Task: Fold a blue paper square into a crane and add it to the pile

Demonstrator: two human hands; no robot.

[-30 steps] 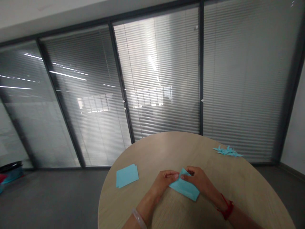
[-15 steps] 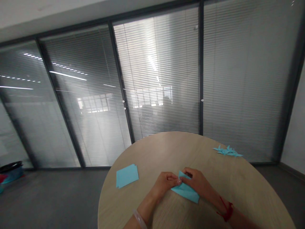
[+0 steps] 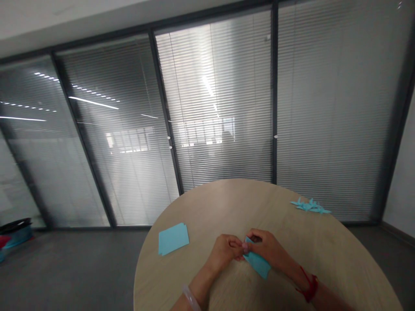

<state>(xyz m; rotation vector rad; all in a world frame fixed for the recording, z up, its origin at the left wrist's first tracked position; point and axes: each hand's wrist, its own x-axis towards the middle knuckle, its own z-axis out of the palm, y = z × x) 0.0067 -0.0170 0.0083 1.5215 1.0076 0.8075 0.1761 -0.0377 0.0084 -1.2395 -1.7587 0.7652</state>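
A partly folded sheet of light-blue paper [image 3: 258, 263] is between my hands, close above or on the wooden table. My left hand [image 3: 227, 249] pinches its left corner, with thumb and fingertips pressed together. From the upper right, my right hand [image 3: 263, 245] grips the same paper, its thumb and fingers meeting the left hand's fingertips. The pinched corner is hidden behind the fingertips. The paper's narrow free end points down and to the right, beneath the right hand.
A stack of blue paper sheets [image 3: 173, 239] lies on the left of the round table [image 3: 227, 203]. Several folded blue paper pieces [image 3: 310, 205] lie heaped near its far right edge. Glass panels with blinds [image 3: 220, 108] stand behind, and a bin [image 3: 16, 231] is on the floor at left.
The paper between my hands now looks narrower, its lower left part no longer spread out. Both hands have stayed almost in place, still pinching.
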